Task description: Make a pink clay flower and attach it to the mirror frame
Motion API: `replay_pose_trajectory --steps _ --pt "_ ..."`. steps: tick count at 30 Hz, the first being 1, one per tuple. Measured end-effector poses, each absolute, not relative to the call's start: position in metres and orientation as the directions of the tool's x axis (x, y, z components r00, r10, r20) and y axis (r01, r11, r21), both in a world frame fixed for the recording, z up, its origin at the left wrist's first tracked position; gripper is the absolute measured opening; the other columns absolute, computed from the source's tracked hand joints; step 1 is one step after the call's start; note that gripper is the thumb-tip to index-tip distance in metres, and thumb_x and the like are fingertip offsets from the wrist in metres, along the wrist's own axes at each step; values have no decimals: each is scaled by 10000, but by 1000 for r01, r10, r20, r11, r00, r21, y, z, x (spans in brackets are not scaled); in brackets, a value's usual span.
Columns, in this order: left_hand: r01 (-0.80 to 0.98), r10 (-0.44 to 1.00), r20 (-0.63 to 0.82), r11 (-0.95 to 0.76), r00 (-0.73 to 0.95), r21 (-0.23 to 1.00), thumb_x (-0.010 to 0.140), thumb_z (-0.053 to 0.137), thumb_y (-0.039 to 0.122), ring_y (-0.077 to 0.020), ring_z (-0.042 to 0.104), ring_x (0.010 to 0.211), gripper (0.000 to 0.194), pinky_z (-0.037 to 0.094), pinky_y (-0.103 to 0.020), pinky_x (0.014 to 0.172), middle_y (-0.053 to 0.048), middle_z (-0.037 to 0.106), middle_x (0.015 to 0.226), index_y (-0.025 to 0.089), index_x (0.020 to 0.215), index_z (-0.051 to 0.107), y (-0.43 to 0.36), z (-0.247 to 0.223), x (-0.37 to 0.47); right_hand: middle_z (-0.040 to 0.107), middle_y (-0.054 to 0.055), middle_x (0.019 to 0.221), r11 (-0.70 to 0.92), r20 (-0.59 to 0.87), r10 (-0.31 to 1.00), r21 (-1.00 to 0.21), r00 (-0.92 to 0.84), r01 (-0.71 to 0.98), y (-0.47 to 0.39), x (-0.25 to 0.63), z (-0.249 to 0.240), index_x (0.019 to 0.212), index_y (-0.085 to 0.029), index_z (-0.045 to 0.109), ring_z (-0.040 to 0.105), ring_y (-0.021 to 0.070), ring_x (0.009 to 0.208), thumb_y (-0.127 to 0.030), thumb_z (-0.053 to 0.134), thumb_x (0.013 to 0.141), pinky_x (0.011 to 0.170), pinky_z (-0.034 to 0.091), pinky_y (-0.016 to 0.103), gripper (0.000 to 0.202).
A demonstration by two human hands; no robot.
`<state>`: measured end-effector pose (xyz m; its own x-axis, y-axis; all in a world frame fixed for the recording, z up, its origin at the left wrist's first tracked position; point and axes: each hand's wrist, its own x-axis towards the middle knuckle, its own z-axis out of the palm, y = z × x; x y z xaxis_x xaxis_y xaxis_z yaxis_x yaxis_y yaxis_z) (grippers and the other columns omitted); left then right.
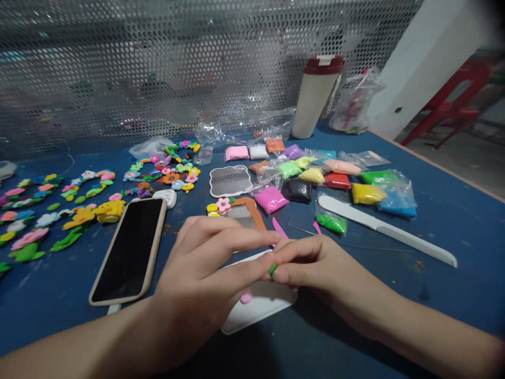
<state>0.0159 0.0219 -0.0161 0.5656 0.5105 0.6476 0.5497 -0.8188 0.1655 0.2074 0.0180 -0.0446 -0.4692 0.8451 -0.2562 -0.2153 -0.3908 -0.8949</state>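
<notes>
A small piece of green clay (272,269) sits between the fingertips of both hands. My right hand (315,263) pinches it between thumb and forefinger. My left hand (209,268) touches it from the left, its forefinger stretched out above and its thumb hidden. Below the hands lies a white board (252,310) with a pink clay piece (246,297) on it. Just behind the hands is a brown-framed mirror (252,210), partly covered, with a pink flower (223,205) and yellow pieces at its corner.
A phone (130,252) and clay flower decorations (82,216) lie left. Bagged clays (298,190), a wavy mirror (231,181), a white comb (386,230) and a thin metal needle (379,249) lie behind and right. A tumbler (315,100) stands at the back.
</notes>
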Motion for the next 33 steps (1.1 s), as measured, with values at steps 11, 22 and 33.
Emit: replay_pose_trajectory --steps 11,22,33 --pt "547 532 625 -814 570 195 836 615 196 -173 577 898 172 514 -333 768 38 717 1001 285 976 661 25 -15 16 630 -8 598 -402 -301 861 -897 -410 -186 18 207 -43 675 -184 752 454 70 542 -289 766 678 511 315 209 105" --pt "523 502 648 -832 572 184 788 671 171 -182 572 888 150 479 -335 814 -21 701 975 258 906 699 32 -18 20 608 -4 646 -368 -281 870 -917 -406 -153 16 208 -43 694 -163 721 471 94 607 -335 728 721 578 323 235 175" --pt "496 502 636 -843 586 208 736 679 115 -177 574 942 115 478 -340 855 -32 684 974 203 802 645 32 -23 24 499 -15 600 -433 -266 831 -861 -489 -268 15 205 -44 767 -144 682 412 91 568 -263 581 815 562 318 221 164"
